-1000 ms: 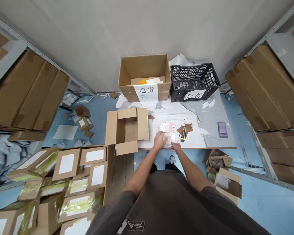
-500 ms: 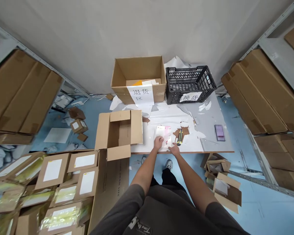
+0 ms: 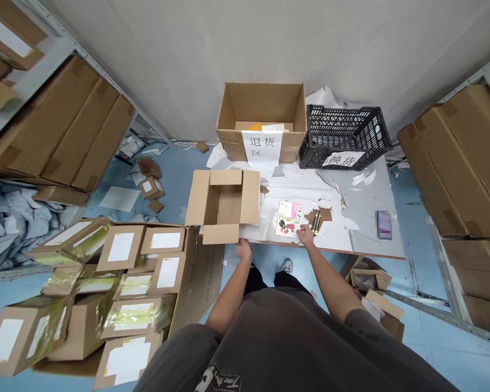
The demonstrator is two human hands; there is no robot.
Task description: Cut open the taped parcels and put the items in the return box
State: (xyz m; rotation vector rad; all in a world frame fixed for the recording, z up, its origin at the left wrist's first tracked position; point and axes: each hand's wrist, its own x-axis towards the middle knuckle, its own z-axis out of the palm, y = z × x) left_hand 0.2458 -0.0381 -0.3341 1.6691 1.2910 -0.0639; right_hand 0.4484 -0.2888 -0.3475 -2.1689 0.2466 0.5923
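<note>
A thin booklet (image 3: 289, 219) with a white and pink cover, green lettering and red fruit-like pictures lies on the white-covered table (image 3: 265, 224). At its lower right corner, my right hand (image 3: 306, 236) pinches the edge. My left hand (image 3: 244, 249) is at the table's front edge, right by the near flap of an open cardboard box (image 3: 224, 204). Its fingers are too small and partly hidden to make out. Inside, the visible part of that box is bare cardboard. A black and yellow utility knife (image 3: 316, 222) rests just right of the booklet on a torn brown patch.
At the back stand a large labelled carton (image 3: 232, 142) with papers in it and a black plastic crate (image 3: 347, 142). A purple pixelated item (image 3: 384, 225) lies at the table's right. Taped parcels (image 3: 136, 316) crowd the left; opened boxes (image 3: 369, 277) sit on the floor at right.
The booklet now shows its illustrated cover instead of a mostly white and pink face. My left hand has left it and moved left to the open box; my right hand stays at its corner.
</note>
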